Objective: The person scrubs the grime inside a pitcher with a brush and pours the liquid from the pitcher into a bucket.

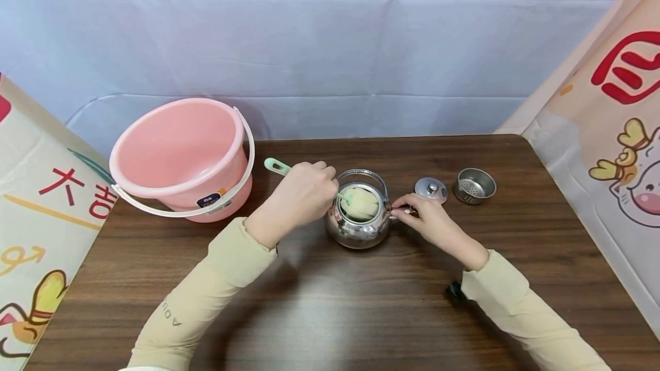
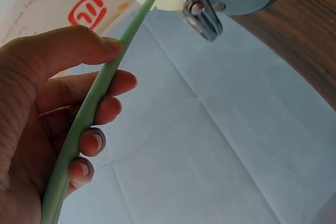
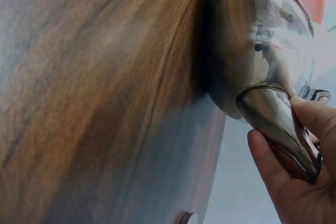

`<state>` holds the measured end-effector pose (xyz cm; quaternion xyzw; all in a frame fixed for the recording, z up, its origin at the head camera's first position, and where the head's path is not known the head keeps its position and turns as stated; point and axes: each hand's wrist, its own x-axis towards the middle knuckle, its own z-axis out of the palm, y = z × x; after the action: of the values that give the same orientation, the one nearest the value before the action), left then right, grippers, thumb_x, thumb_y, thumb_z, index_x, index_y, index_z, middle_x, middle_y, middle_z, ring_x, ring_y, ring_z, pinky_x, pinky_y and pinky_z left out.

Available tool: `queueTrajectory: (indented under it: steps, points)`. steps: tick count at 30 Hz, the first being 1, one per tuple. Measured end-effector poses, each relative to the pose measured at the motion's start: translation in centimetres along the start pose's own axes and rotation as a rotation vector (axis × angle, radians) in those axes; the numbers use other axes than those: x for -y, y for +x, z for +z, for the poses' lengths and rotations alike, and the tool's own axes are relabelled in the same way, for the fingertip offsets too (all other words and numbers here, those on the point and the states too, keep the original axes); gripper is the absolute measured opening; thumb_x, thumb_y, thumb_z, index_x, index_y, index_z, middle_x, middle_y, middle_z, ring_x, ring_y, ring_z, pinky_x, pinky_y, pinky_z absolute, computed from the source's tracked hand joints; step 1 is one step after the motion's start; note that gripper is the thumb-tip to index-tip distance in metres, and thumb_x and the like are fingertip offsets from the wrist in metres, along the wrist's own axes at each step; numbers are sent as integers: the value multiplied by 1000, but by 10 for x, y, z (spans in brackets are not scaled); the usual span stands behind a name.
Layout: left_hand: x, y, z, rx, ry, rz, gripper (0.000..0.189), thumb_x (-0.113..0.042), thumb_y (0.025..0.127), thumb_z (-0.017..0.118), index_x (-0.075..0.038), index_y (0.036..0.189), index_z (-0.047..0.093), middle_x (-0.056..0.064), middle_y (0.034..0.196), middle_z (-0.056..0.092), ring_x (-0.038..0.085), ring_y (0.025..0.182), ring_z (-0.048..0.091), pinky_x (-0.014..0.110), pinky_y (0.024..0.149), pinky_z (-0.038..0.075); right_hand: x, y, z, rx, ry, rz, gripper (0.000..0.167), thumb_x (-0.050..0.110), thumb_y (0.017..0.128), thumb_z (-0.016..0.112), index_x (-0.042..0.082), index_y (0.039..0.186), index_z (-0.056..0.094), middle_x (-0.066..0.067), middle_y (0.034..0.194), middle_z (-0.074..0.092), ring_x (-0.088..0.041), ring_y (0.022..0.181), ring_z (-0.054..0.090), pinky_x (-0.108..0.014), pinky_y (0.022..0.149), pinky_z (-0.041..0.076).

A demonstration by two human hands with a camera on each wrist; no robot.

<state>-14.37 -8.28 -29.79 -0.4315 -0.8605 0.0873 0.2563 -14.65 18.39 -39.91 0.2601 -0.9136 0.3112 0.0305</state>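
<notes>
A shiny metal teapot (image 1: 357, 236) stands on the wooden table, its lid off and its hoop handle (image 1: 363, 172) raised. My left hand (image 1: 310, 192) grips the green handle (image 2: 100, 90) of a sponge brush, thumb and fingers curled round it in the left wrist view. The pale yellow sponge head (image 1: 359, 204) sits in the teapot's open mouth. On the other side, my right hand (image 1: 424, 216) pinches the teapot's spout (image 3: 275, 121) between thumb and fingers, as the right wrist view shows. The teapot's inside is mostly hidden by the sponge.
A pink bucket (image 1: 177, 147) with a white handle stands on the left of the table. Right of the teapot lie its metal lid (image 1: 431, 189) and a perforated strainer cup (image 1: 475, 186). Hanging cloth (image 1: 330, 62) borders the table's back edge.
</notes>
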Motion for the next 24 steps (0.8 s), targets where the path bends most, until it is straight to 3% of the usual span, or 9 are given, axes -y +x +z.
queueTrajectory:
  steps: [11,18,24]
  points:
    - [9,-6,-8,-67,-36,-43,23,0,69,52,-11,49,51,1,54,44,19,51,44,27,41,32,-2,0,0,-1,-2,3,13,15,87,61,7,96,66,-4,92,66,-18,84,61,-36,71,49]
    - [16,-10,-18,-56,-34,-83,15,-5,68,58,-10,54,56,0,56,46,18,53,46,28,42,35,-3,1,1,-28,-13,-14,11,13,84,64,7,93,66,-4,91,66,-19,83,61,-36,71,49]
    - [20,-15,-25,-74,-36,-127,16,-9,68,63,-10,55,53,0,57,45,19,54,46,28,43,35,-4,2,2,-34,0,-15,10,12,84,64,7,92,66,-4,90,66,-19,84,61,-36,72,49]
